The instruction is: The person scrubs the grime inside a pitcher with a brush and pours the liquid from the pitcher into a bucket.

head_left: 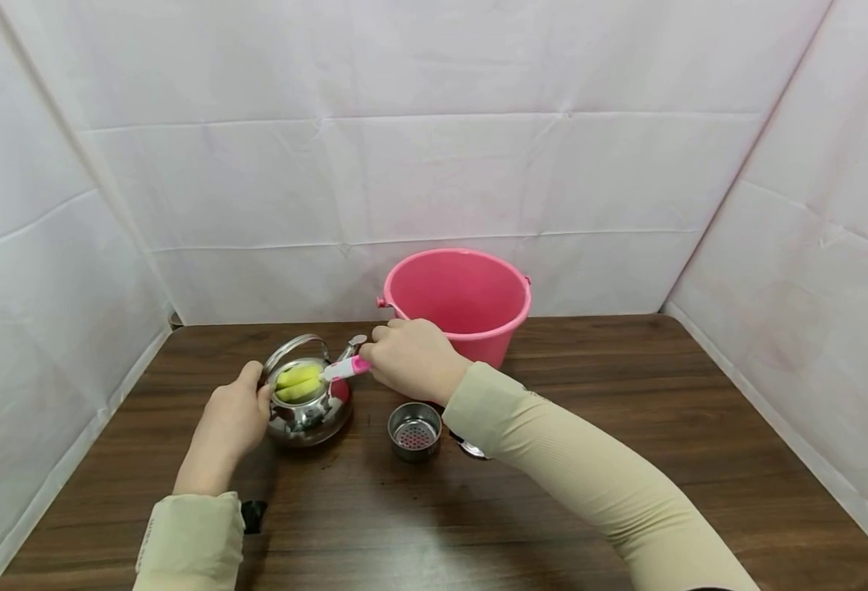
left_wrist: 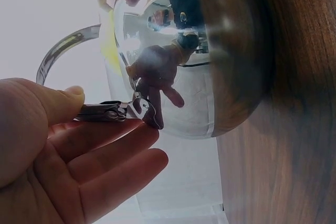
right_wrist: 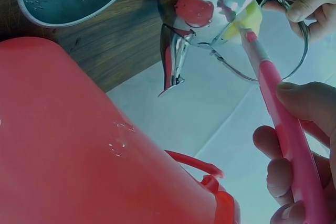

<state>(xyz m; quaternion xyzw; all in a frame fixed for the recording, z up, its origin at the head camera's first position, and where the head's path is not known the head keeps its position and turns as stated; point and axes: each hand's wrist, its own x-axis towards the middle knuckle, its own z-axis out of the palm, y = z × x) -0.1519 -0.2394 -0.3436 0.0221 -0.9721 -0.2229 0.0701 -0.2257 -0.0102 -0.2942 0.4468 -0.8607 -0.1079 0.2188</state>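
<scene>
A shiny steel kettle [head_left: 314, 420] stands lidless on the table at the left, its spout pointing right and back. My left hand [head_left: 233, 417] pinches the near end of the kettle's hoop handle [left_wrist: 68, 44] between thumb and index finger; the other fingers lie stretched out below it. In my right hand [head_left: 418, 359] I grip the pink handle [right_wrist: 286, 124] of a sponge brush. Its yellow sponge head [head_left: 299, 382] is at the kettle's open mouth, partly inside. How deep it reaches cannot be told.
Behind my right hand stands a pink bucket [head_left: 506, 335]. A round steel strainer [head_left: 414, 437] with a perforated bottom sits right of the kettle. A shiny metal piece [head_left: 472, 449] lies beside it, mostly hidden by my right sleeve. White sheeting [head_left: 434, 180] encloses the wooden table [head_left: 375, 525].
</scene>
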